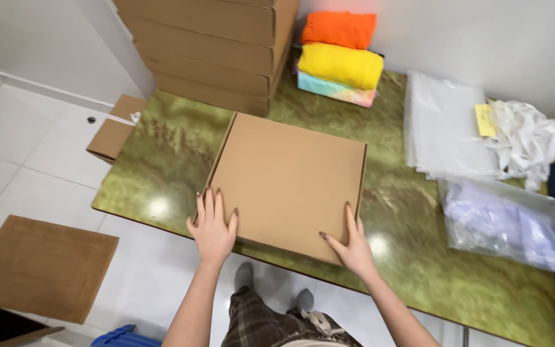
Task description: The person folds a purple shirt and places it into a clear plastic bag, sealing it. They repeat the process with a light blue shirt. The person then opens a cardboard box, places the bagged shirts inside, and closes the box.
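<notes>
Brown mat (pixel 41 266) on floor, far left. Small carton (pixel 115 132) at table (pixel 419 257) edge. Left hand (pixel 213 230) flat, fingers spread, on near-left corner of closed cardboard box (pixel 288 183) at table's front edge. Right hand (pixel 353 247) open, against near-right corner. Folded cloths (pixel 340 59) behind; plastic bags (pixel 509 222) right.

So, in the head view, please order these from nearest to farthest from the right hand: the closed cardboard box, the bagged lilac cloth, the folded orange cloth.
1. Closed cardboard box: under the right hand, touching.
2. Bagged lilac cloth: to its right, on the table.
3. Folded orange cloth: far edge, top of the pile.
</notes>
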